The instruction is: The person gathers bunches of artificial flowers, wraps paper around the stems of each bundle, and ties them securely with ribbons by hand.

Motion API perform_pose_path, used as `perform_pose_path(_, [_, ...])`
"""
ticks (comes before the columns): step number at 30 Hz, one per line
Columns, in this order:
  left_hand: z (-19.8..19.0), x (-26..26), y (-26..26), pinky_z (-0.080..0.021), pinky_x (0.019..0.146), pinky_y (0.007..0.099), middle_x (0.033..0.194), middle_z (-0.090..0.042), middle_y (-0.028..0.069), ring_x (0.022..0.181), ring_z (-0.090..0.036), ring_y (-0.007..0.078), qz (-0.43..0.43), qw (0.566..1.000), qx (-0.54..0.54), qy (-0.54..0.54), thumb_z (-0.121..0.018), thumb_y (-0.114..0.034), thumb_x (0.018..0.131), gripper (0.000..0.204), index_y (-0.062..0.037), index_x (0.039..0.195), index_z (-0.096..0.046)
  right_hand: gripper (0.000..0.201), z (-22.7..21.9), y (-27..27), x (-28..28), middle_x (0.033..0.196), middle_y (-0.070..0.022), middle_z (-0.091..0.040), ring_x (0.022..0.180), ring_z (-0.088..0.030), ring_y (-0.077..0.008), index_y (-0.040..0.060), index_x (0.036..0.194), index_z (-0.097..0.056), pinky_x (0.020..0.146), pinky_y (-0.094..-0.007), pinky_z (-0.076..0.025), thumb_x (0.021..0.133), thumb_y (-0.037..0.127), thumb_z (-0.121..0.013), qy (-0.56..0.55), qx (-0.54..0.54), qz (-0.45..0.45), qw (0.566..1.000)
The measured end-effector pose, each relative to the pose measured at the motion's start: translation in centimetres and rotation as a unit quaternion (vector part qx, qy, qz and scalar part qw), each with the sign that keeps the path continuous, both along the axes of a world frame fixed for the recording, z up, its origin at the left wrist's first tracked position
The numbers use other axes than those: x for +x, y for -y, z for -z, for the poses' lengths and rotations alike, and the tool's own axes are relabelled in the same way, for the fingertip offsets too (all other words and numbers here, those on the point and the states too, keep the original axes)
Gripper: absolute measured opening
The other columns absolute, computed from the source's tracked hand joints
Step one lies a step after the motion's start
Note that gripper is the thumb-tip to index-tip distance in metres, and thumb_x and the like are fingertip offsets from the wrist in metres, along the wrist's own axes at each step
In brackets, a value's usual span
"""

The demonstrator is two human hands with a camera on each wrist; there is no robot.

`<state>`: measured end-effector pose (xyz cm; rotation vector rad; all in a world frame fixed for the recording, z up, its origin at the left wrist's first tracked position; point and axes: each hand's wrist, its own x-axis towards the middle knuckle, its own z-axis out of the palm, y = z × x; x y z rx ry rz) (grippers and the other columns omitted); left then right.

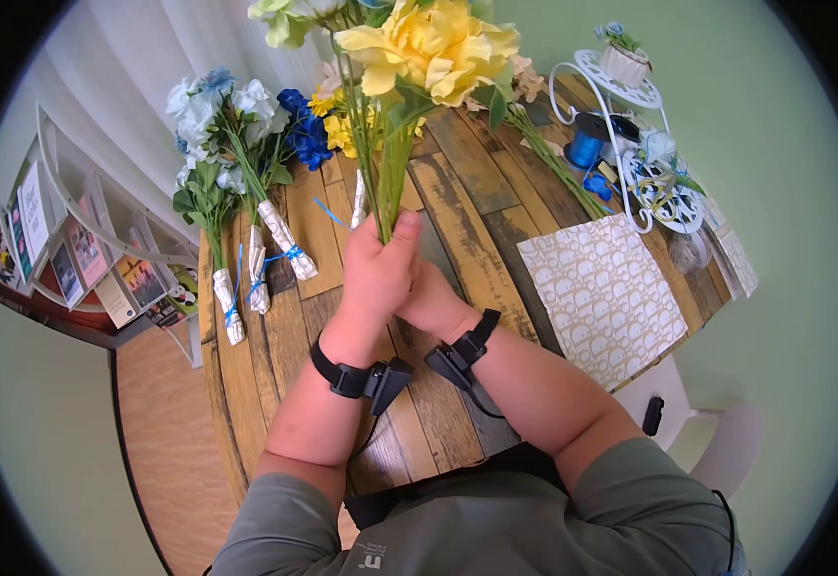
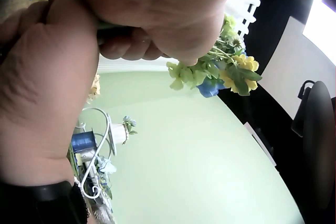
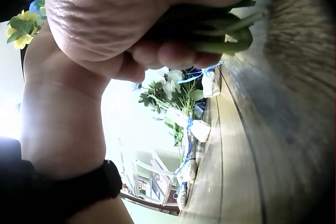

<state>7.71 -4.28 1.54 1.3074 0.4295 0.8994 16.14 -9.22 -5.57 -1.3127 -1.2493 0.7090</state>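
worktop: planked, across the middle of the frame; tied flowers lie left and supplies right, perhaps so the centre is free for handling.
held bouquet: upper middle, blooms up and stems raised off the boards, likely so the heads are not crushed.
tied bunches: upper left, side by side, wrapped handles pointing down the frame, seemingly set aside.
white stand: upper right; a small potted plant sits on top, presumably to save room below.
patterned paper: right of centre, spread flat, probably for easy pick-up.
left hand: centre, fingers curled firmly round the stems, likely to stop them splaying.
right hand: just below, touching it, fingers closed round the lower stems, seemingly steadying them.
ribbon spool: upper right, blue, beside the stand, apparently within reach.
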Motion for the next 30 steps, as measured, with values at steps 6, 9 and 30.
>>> perform_pose_path(6, [1.4,0.4,-0.4,-0.034,0.05,0.0223,0.065,-0.049,-0.0062,0.056,-0.042,0.0034,-0.004,0.998,0.062,0.009,-0.064,-0.03,0.101,0.03,-0.005,0.087,-0.058,0.019,2.5,-1.0,0.6,0.099,-0.019,-0.072,0.098,-0.069,-0.0343,0.0046,0.097,-0.069,0.08,-0.0393,-0.053,0.081,0.013,-0.074,-0.063,0.002,-0.045,0.997])
perform_pose_path(9, [2.4,0.6,-0.8,-0.037,0.054,0.023,0.068,-0.049,-0.0062,0.062,-0.043,0.0042,-0.026,0.995,0.096,-0.018,-0.066,-0.031,0.1,0.031,-0.0046,0.087,-0.059,0.02,2.4,-1.0,1.0,0.099,-0.0187,-0.072,0.097,-0.069,-0.0357,0.0058,0.097,-0.07,0.079,-0.0403,-0.053,0.081,0.018,-0.075,0.003,-0.025,-0.012,1.0])
perform_pose_path(30, [2.3,1.1,-0.3,-0.033,0.045,0.0251,0.062,-0.046,-0.0018,0.048,-0.041,0.0082,0.036,0.992,0.122,0.006,-0.062,-0.026,0.102,0.027,-0.0039,0.09,-0.054,0.033,2.2,-0.9,0.8,0.111,-0.0115,-0.07,0.106,-0.066,-0.0203,0.0042,0.119,-0.062,0.087,-0.0351,-0.053,0.089,0.014,-0.071,-0.078,0.022,-0.052,0.995])
